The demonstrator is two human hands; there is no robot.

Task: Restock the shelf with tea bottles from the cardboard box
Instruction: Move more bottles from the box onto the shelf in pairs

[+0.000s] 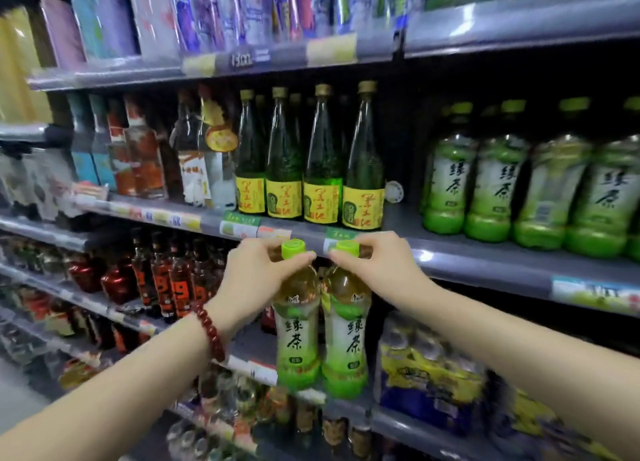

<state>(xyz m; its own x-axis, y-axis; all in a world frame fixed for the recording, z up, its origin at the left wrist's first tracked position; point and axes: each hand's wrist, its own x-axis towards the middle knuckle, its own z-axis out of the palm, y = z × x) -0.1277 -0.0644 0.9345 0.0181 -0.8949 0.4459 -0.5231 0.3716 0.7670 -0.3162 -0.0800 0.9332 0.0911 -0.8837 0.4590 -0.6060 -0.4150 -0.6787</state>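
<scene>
I hold two green tea bottles side by side in the air in front of the shelves. My left hand [258, 280] pinches the neck of the left tea bottle [297, 339] just under its lime cap. My right hand [379, 270] grips the neck of the right tea bottle [348, 343] the same way. Both bottles hang upright, touching each other, just below the edge of the middle shelf [485, 263]. A row of the same green tea bottles [519, 190] stands on that shelf to the right. The cardboard box is out of view.
Tall green glass bottles with yellow labels [308, 170] stand on the middle shelf right above my hands. Between them and the tea row is a dark gap [405, 183]. Dark bottles [166, 280] fill the shelf below left; blue-yellow multipacks [429, 374] sit lower right.
</scene>
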